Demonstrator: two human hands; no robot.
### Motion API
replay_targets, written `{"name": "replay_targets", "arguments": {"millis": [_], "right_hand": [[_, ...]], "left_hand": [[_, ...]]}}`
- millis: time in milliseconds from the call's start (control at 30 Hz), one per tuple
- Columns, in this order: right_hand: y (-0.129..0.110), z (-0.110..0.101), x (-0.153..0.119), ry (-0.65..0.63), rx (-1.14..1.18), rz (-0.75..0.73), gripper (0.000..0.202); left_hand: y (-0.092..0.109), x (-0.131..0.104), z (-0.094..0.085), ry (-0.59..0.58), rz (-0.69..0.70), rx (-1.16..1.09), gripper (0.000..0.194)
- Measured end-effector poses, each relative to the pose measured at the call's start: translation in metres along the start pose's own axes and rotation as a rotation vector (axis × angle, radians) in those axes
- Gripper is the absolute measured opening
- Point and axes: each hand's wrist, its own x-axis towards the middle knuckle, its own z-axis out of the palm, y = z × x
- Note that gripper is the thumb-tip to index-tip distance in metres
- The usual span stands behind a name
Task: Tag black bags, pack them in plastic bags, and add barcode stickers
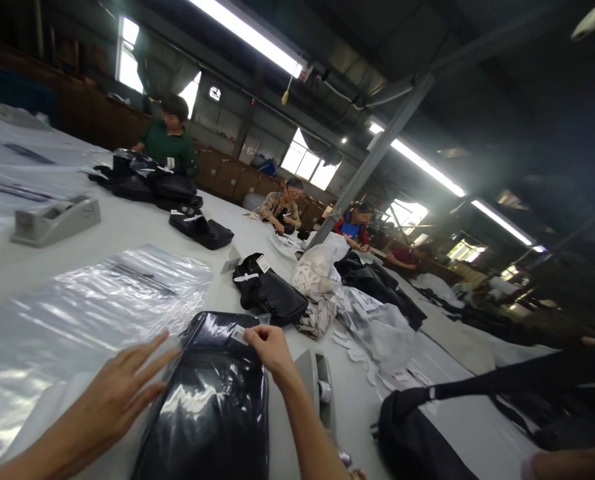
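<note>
A black bag in a clear, shiny plastic sleeve (212, 407) lies on the white table in front of me. My right hand (270, 347) is at its upper right corner, thumb and fingers pinched at the edge of a small white label (238, 335) on the plastic. My left hand (122, 393) is open, fingers spread, just beside the left edge of the wrapped bag; whether it touches the plastic I cannot tell. A grey tape dispenser (322, 387) stands by my right forearm. Beyond the wrapped bag lies an unwrapped black bag (270, 290) with a white tag.
Clear plastic sleeves (97, 307) lie flat at the left, with another tape dispenser (57, 220) behind them. Black bags (147, 180) are piled farther back. A crumpled plastic bag (377, 327) and a strapped black bag (417, 433) are at right. Several people work around the tables.
</note>
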Motion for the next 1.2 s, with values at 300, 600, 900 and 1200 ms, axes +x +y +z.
{"name": "replay_targets", "arguments": {"millis": [300, 600, 900, 1200], "right_hand": [[0.016, 0.022, 0.055, -0.174, -0.197, 0.087, 0.028], [0.034, 0.031, 0.064, -0.173, -0.375, 0.099, 0.022], [0.027, 0.037, 0.045, 0.007, -0.549, -0.032, 0.051], [0.037, 0.022, 0.027, -0.359, -0.688, -0.210, 0.058]], "left_hand": [[0.047, 0.006, 0.018, 0.057, 0.490, 0.282, 0.055], [0.047, 0.011, 0.018, 0.052, 0.455, 0.221, 0.049], [0.046, 0.008, 0.016, 0.068, 0.447, 0.240, 0.048], [0.044, -0.014, 0.050, 0.102, 0.131, 0.165, 0.067]]}}
